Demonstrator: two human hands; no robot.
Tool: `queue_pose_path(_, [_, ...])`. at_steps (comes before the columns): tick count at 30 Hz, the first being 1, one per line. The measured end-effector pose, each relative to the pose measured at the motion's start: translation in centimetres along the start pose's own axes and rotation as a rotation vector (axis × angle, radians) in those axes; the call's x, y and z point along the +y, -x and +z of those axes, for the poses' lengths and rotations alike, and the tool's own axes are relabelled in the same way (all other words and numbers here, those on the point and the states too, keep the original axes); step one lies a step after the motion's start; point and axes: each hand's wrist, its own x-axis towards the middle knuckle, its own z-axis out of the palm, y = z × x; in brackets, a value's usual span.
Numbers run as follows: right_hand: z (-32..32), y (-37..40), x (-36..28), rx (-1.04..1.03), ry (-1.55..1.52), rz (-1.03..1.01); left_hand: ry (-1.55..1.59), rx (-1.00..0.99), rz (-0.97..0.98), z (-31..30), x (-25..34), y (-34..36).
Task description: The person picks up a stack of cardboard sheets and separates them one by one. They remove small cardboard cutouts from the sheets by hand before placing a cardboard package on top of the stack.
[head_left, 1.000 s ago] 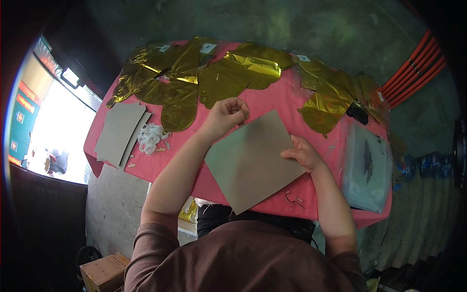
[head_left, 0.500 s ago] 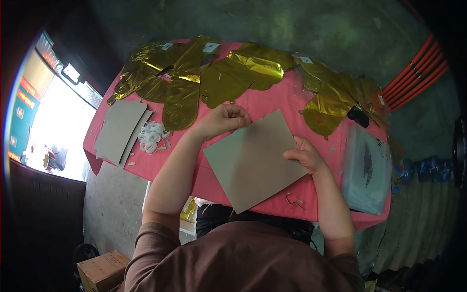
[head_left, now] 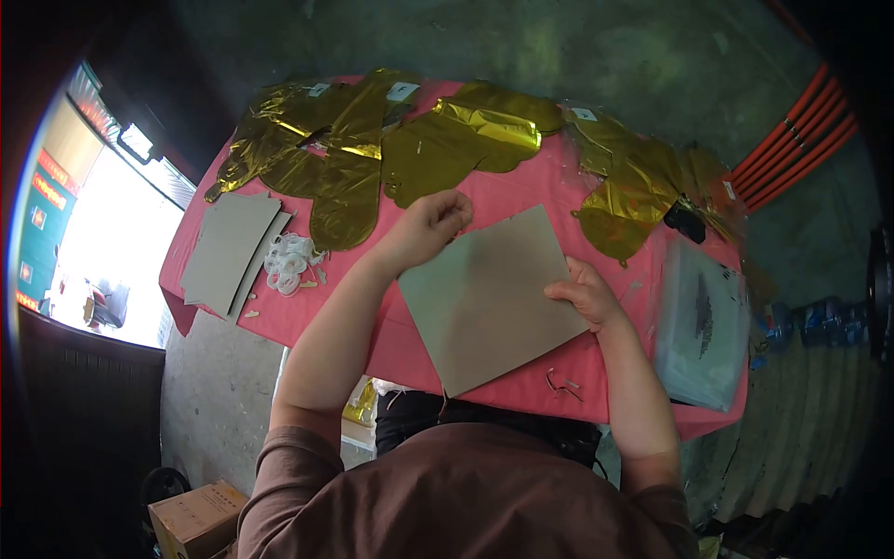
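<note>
My right hand (head_left: 589,296) grips the right edge of a square grey cardboard sheet (head_left: 494,303), thumb on top and fingers underneath. The sheet is held tilted over the front of the pink-covered table. Near the sheet's upper left edge is my left hand (head_left: 430,228), its fingers curled into a pinch; anything between them is too small or hidden to make out. Left of that arm lie a pile of white rings or tape loops (head_left: 291,261) and a stack of grey cardboard sheets (head_left: 228,252).
Gold foil balloons (head_left: 345,154) lie flat along the table's far side, with more gold foil (head_left: 638,186) at the right. A clear plastic box or bag (head_left: 703,326) sits on the right end of the pink cloth (head_left: 521,191). A carton (head_left: 197,517) stands on the floor at lower left.
My left hand has drawn slightly up and left, off the sheet's upper edge. The cardboard has shifted a little upward and right in my right hand's grip.
</note>
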Motion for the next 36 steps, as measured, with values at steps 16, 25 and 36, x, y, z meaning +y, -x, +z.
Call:
queue_pose_path(16, [0.1,-0.1,-0.1,-0.046,0.0,0.005,0.054,-0.137,-0.034,-0.8,0.0,0.1])
queue_pose_path(25, [0.3,-0.2,0.0,0.006,0.035,-0.002,-0.279,-0.062,0.127,0.2,0.5,0.6])
queue_pose_path(36, [0.2,-0.2,-0.3,0.066,0.029,-0.023,-0.139,0.038,0.059,-0.8,-0.2,0.0])
